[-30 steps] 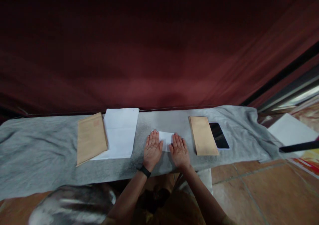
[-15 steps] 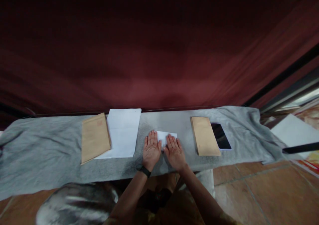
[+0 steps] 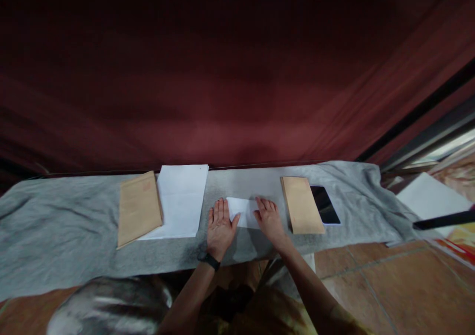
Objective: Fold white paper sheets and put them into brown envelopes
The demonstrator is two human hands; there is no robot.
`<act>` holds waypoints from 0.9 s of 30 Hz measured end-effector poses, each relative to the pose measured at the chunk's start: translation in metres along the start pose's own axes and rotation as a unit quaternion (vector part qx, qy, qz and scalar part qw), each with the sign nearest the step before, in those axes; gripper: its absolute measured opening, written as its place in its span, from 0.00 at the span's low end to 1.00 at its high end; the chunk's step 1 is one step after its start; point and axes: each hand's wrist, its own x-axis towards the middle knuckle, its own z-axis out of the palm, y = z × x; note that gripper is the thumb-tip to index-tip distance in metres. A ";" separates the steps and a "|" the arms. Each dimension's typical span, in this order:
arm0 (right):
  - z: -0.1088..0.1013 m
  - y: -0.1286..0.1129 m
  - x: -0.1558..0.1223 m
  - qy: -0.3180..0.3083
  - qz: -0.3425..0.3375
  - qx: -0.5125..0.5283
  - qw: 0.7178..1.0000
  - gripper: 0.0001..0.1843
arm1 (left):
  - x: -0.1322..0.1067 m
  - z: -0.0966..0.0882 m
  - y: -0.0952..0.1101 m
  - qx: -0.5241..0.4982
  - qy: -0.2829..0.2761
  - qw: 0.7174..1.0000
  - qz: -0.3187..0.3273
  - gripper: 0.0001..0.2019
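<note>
Had the slip (image 3: pixel 243 213) running longways left to right, left hand (image 3: pixel 220 232) open flat at its left end, right hand (image 3: pixel 270 222) over the other, couldn't tell if pinching tbh.

Indoor room, type unclear | red curtain (image 3: pixel 237 102) | tiled floor (image 3: pixel 411 280) | grey cloth (image 3: pixel 74 221)

My left hand (image 3: pixel 220 231) lies flat, its thumb over the left end of a small white paper (image 3: pixel 243 213) on the cloth-covered bench (image 3: pixel 74 221); my right hand (image 3: pixel 270 221) has its fingers at the right end. Leftward, a brown envelope (image 3: pixel 139 209) overlaps larger white sheets (image 3: pixel 181 201); rightward, a brown stack (image 3: pixel 303 206) sits just beside a phone (image 3: pixel 326 205).
</note>
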 end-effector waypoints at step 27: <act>-0.007 0.006 -0.066 0.009 -0.164 0.177 0.970 0.16 | -0.025 -0.034 0.014 -0.144 -0.033 0.981 0.129 0.24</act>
